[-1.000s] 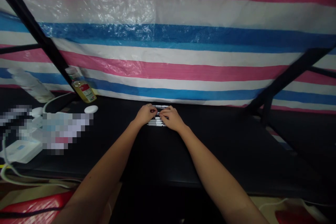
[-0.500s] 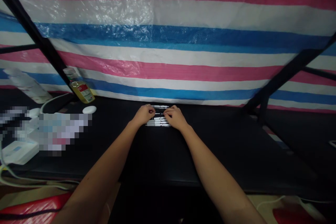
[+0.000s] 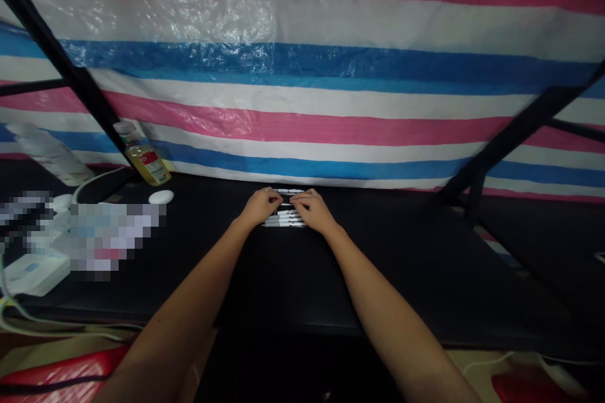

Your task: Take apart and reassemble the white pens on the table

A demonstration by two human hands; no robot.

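On the black tabletop (image 3: 288, 283), several white-and-grey pens (image 3: 283, 221) lie side by side just in front of my hands. More pens (image 3: 289, 191) lie behind, near the striped sheet. My left hand (image 3: 263, 206) is closed in a pinch at the left of the gap between these groups. Facing it from the right, my right hand (image 3: 316, 209) is pinched too. A thin pen (image 3: 286, 204), mostly hidden by the fingers, spans the small space between both fingertips. My fingers also cover the ends of some lying pens.
A striped plastic sheet (image 3: 312, 132) hangs behind the table, with slanted black frame bars at both sides. To the left are a bottle of yellow liquid (image 3: 150, 164), a white rounded object (image 3: 161, 197), a white box (image 3: 35, 274) and cables.
My fingertips have come slightly closer together over the pens, the right ones moving a little left. The lying pens look unmoved.
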